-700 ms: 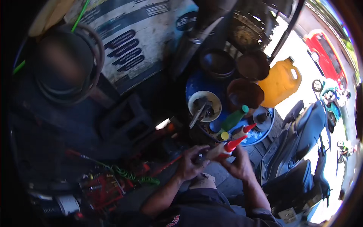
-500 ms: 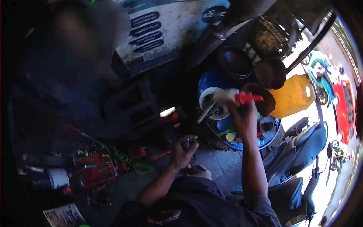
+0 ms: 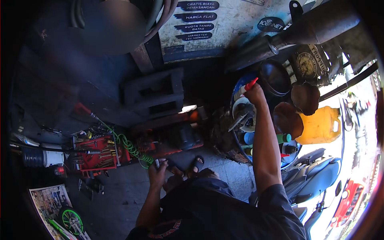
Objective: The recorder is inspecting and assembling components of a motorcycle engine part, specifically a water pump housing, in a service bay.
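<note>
My right hand [image 3: 255, 96] reaches over the far left rim of a blue drum [image 3: 237, 90]. Its fingers are closed on a small white thing with a red pointed end [image 3: 251, 84], whose kind I cannot make out. Just below it, a white tub [image 3: 248, 124] on the drum holds metal tools. My left hand [image 3: 157, 174] is low at the left of my body, closed around a small silvery metal piece [image 3: 157, 163]. Beside that hand runs a coiled green hose [image 3: 130, 148].
Dark pans [image 3: 274, 76], rusty round pieces [image 3: 288, 118], a yellow jerrycan [image 3: 320, 126] and bottles [image 3: 284, 138] crowd the drum's right side. A red tool tray [image 3: 96, 154] lies at left. A parked motorbike [image 3: 312, 180] stands at right. An exhaust muffler [image 3: 316, 26] hangs above.
My view has shifted, so the scene sits farther right. My right hand has moved the white thing with the red end from over the tub to the drum's far left rim. The left hand keeps its grip.
</note>
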A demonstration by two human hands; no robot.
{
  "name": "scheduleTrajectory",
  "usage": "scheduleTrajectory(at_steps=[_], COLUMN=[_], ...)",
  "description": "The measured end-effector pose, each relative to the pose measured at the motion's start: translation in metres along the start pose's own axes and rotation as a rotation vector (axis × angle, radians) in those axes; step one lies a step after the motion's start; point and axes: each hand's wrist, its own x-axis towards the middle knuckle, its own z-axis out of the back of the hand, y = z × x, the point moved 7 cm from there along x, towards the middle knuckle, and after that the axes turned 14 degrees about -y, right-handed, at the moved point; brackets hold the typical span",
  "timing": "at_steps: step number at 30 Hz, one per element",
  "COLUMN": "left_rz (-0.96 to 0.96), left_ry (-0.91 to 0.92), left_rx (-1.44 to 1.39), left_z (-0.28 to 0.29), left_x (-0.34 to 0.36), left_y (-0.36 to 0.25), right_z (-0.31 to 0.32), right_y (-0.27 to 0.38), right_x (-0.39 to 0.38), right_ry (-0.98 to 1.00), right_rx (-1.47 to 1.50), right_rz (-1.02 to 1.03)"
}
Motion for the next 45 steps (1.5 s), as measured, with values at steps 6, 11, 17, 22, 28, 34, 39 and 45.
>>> scheduleTrajectory(at_steps=[6,11,17,22,28,34,39,45], left_rz=[0.014,-0.04,-0.047,-0.1,-0.036,-0.338,-0.159,-0.252], left_ry=[-0.007,0.061,0.097,0.132,0.157,0.152,0.133,0.155], left_rx=[0.007,-0.027,-0.066,-0.03,0.043,0.408,0.582,0.764], left_z=[0.003,-0.02,-0.032,-0.037,-0.037,-0.018,0.019,0.018], left_x=[0.009,0.015,0.018,0.023,0.039,0.078,0.079,0.089], left_y=[-0.003,-0.022,-0.031,-0.032,-0.001,0.059,0.096,0.092], right_z=[0.0,0.001,0.011,0.032,0.096,0.09,0.068,0.074], right_y=[0.01,0.0,-0.005,0.008,0.088,0.101,0.015,-0.014], right_x=[-0.007,-0.01,-0.024,-0.044,-0.142,-0.26,-0.316,-0.327], right_ry=[0.014,0.033,-0.007,-0.137,-0.424,0.348,0.466,0.577], right_rx=[-0.067,0.065,0.242,0.209,0.198,0.549,0.208,0.3], right_rz=[0.171,0.037,-0.079,-0.137,0.132,0.137,-0.146,-0.235])
